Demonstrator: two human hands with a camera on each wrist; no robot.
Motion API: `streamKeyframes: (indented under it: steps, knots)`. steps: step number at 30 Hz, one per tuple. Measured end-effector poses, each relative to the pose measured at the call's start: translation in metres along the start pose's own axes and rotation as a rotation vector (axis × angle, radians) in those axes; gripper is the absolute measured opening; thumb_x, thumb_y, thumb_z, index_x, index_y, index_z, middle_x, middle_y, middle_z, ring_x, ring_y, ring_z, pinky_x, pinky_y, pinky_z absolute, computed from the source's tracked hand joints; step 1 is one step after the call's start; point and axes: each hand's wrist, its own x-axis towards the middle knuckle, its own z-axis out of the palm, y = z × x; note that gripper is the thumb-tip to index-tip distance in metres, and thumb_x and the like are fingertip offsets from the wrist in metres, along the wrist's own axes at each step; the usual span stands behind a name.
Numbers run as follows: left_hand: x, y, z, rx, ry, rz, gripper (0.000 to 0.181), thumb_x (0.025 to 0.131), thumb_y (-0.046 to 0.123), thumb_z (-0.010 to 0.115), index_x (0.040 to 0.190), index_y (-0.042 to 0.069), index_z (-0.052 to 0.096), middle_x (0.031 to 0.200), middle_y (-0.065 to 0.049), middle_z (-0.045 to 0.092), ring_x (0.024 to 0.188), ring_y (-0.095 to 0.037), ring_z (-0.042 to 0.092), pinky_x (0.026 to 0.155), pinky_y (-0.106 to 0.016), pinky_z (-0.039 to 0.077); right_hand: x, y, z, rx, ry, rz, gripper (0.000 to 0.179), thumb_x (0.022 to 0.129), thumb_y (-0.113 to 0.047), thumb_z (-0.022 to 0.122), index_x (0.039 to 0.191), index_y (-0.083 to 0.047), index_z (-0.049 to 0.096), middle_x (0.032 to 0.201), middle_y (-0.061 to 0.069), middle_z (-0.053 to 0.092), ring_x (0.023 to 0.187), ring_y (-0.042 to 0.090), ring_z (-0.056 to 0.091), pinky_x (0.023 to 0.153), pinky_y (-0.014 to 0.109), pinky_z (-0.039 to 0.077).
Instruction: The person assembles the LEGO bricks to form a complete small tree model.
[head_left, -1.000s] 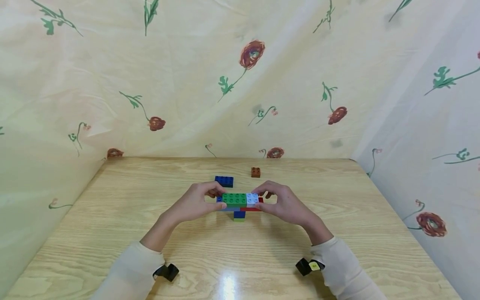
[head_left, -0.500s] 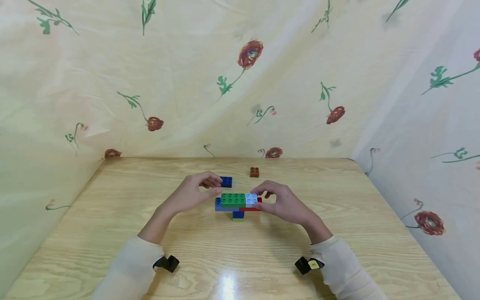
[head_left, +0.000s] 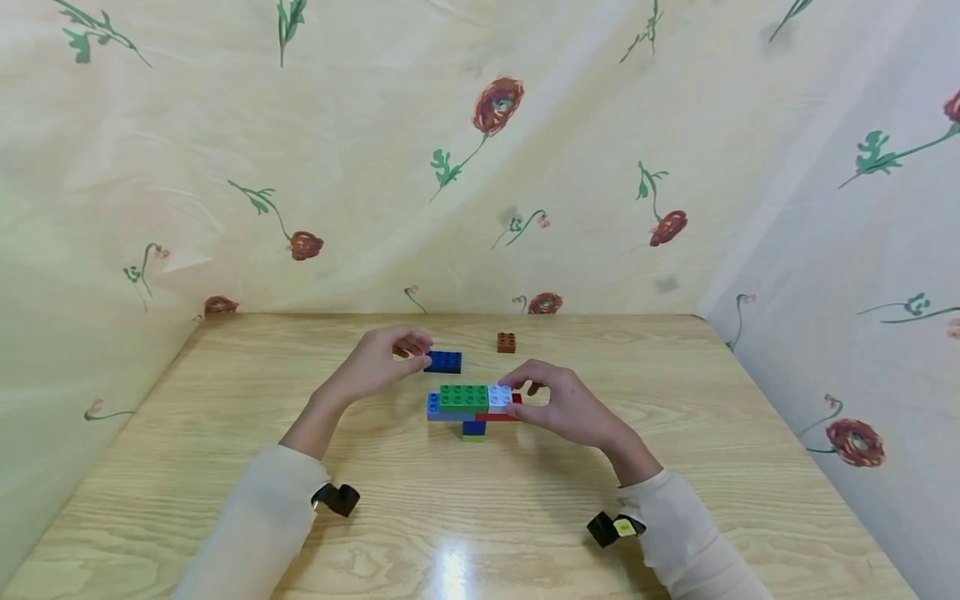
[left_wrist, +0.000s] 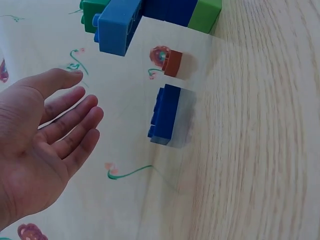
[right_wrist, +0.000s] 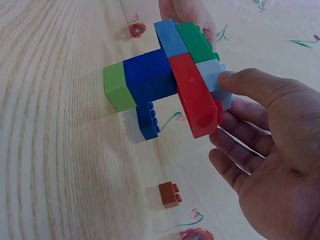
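Head view: forward-down over table [head_left: 525, 517]; wrist views: close, tipped sideways (both catch brick stack [right_wrist: 162, 75]).

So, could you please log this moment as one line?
left hand: near dark-blue rectangular plastic brick | right hand: pinches white square plastic brick

Nearer the wearer than the green brick [head_left: 463, 398] and to its left, a plain off-white long sleeve [head_left: 251, 525] carries a small black boxy device [head_left: 339, 499] at its cuff. Right of that brick, the matching sleeve [head_left: 690, 542] is softly creased — its black device [head_left: 602, 529] bears a yellow label [head_left: 625, 527], the marking illegible.
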Motion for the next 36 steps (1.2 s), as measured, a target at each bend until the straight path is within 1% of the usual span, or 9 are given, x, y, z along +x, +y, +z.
streamKeyframes:
  steps: [3,5,9,12,18,21,24,31,36]
  knots:
    - [0.006,-0.002,0.001,0.013,-0.009,-0.005,0.027,0.099,0.022,0.071,0.123,0.010,0.069,0.121,-0.012,0.072,0.108,-0.023,0.067,0.098,-0.045,0.055,-0.001,0.000,0.000,0.004,0.000,-0.001,0.032,0.090,-0.017,0.081,0.121,-0.018,0.072,0.117,-0.002,0.070,0.106,0.022,0.060,0.092,0.052,0.056]
    - [0.010,-0.005,0.002,0.009,-0.018,-0.021,0.030,0.099,0.020,0.071,0.125,0.007,0.068,0.123,-0.014,0.071,0.109,-0.024,0.067,0.099,-0.046,0.055,-0.001,0.002,0.000,0.006,-0.001,-0.005,0.032,0.091,-0.019,0.080,0.122,-0.019,0.072,0.118,-0.002,0.070,0.106,0.020,0.060,0.092,0.050,0.056]
    - [0.018,-0.013,0.007,-0.029,-0.032,-0.061,0.034,0.098,0.016,0.071,0.128,0.000,0.066,0.126,-0.018,0.070,0.110,-0.027,0.067,0.096,-0.044,0.057,-0.002,0.005,0.000,0.009,-0.002,-0.024,0.031,0.092,-0.020,0.079,0.122,-0.019,0.072,0.120,-0.002,0.070,0.104,0.020,0.061,0.091,0.044,0.056]
    - [0.021,-0.020,0.010,-0.058,-0.033,-0.089,0.037,0.097,0.013,0.071,0.130,-0.002,0.064,0.130,-0.021,0.068,0.113,-0.030,0.066,0.096,-0.044,0.057,-0.003,0.004,0.001,0.012,-0.005,-0.032,0.031,0.092,-0.020,0.079,0.122,-0.019,0.072,0.120,-0.002,0.070,0.103,0.020,0.061,0.090,0.041,0.055]
    - [0.025,-0.030,0.014,-0.057,-0.018,-0.132,0.040,0.096,0.012,0.073,0.132,0.000,0.063,0.135,-0.019,0.065,0.123,-0.034,0.062,0.104,-0.049,0.052,-0.003,0.002,0.002,0.014,-0.005,-0.030,0.031,0.092,-0.020,0.079,0.122,-0.019,0.072,0.120,-0.002,0.070,0.103,0.018,0.061,0.091,0.044,0.055]
    - [0.026,-0.034,0.017,-0.047,-0.006,-0.156,0.040,0.094,0.013,0.075,0.131,0.002,0.063,0.136,-0.018,0.064,0.124,-0.035,0.061,0.106,-0.051,0.051,-0.003,0.002,0.001,0.015,-0.004,-0.030,0.031,0.092,-0.019,0.079,0.122,-0.019,0.072,0.119,-0.003,0.070,0.102,0.018,0.061,0.091,0.044,0.055]
    - [0.027,-0.036,0.019,-0.041,-0.003,-0.180,0.041,0.093,0.014,0.076,0.131,0.004,0.064,0.136,-0.016,0.065,0.125,-0.034,0.061,0.106,-0.051,0.051,-0.003,0.002,0.001,0.017,-0.006,-0.029,0.031,0.092,-0.019,0.079,0.122,-0.019,0.072,0.119,-0.003,0.070,0.102,0.018,0.061,0.091,0.042,0.055]
    - [0.030,-0.040,0.023,0.003,-0.020,-0.195,0.043,0.093,0.013,0.076,0.133,0.003,0.064,0.134,-0.015,0.066,0.123,-0.033,0.062,0.106,-0.048,0.052,-0.003,0.002,0.000,0.023,-0.008,-0.023,0.031,0.092,-0.019,0.079,0.122,-0.020,0.072,0.119,-0.003,0.070,0.102,0.017,0.061,0.091,0.043,0.055]
    - [0.034,-0.045,0.027,0.030,-0.024,-0.201,0.043,0.091,0.013,0.077,0.131,0.004,0.065,0.129,-0.014,0.067,0.119,-0.030,0.062,0.104,-0.045,0.051,-0.003,0.001,-0.001,0.027,-0.010,-0.021,0.030,0.092,-0.018,0.079,0.121,-0.020,0.072,0.117,-0.003,0.070,0.101,0.018,0.061,0.091,0.045,0.055]
